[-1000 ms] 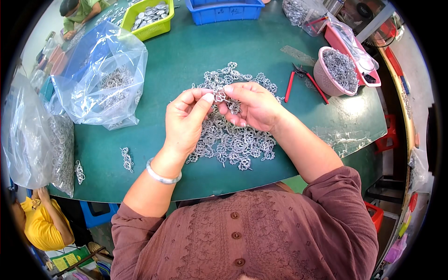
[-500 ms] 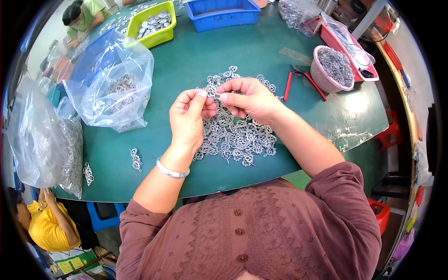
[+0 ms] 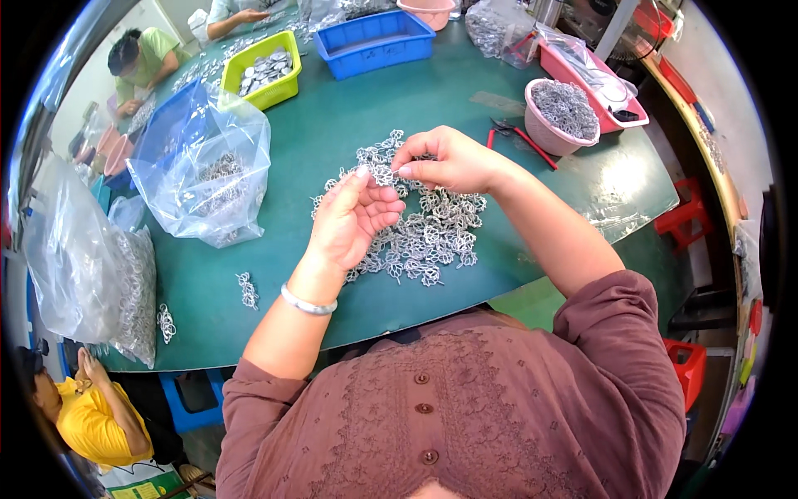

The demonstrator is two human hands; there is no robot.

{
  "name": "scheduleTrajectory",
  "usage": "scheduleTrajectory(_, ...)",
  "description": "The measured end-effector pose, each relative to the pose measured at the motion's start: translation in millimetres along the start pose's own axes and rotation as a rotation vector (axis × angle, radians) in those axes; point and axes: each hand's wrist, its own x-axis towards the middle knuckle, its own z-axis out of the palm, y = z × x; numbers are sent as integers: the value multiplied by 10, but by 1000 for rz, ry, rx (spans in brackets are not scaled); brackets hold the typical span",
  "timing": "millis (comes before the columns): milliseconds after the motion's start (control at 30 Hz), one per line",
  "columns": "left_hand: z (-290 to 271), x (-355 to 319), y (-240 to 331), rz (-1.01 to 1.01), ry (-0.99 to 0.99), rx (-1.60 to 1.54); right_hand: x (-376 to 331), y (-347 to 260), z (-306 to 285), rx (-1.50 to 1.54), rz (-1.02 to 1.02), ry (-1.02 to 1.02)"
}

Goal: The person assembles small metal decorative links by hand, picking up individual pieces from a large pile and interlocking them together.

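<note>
Over a loose pile of silvery wire pieces [image 3: 424,241], both my hands work close together. My left hand [image 3: 349,212], palm turned partly up, has thumb and forefinger pinched together; the other fingers curl loosely. Just right of it, my right hand [image 3: 440,162] pinches with thumb and forefinger over the pile's far part. Whatever lies in either pinch is too small to make out against the grey wire. Two little wire clusters, one nearer [image 3: 247,291] and one by the bag [image 3: 166,323], lie apart on the left of the green table [image 3: 332,108].
An open plastic bag [image 3: 241,195] and a full one [image 3: 133,291] stand left. Behind are a yellow-green basket [image 3: 287,87] of discs and a blue bin [image 3: 374,54]. Red-handled pliers [image 3: 536,150] lie by a pink basket [image 3: 544,137] of wire pieces. Other people sit around.
The view has shifted slightly. My hands have drawn a little apart at the fingertips, and my left hand has rolled its palm upward with its lower fingers loosened.
</note>
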Motion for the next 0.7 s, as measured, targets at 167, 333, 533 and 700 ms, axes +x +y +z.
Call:
scheduleTrajectory(167,21,-13,-23,-73,-41,-23,0,7,-90,-377,-412,14)
scheduleTrajectory(333,49,-45,-58,-61,-175,-116,-99,-160,-79,-291,-355,-2)
scheduleTrajectory(533,89,-130,-126,52,-180,-228,-203,6,-17,571,166,145)
scheduleTrajectory(700,83,-184,-140,91,-132,-209,-271,145,76,710,220,128)
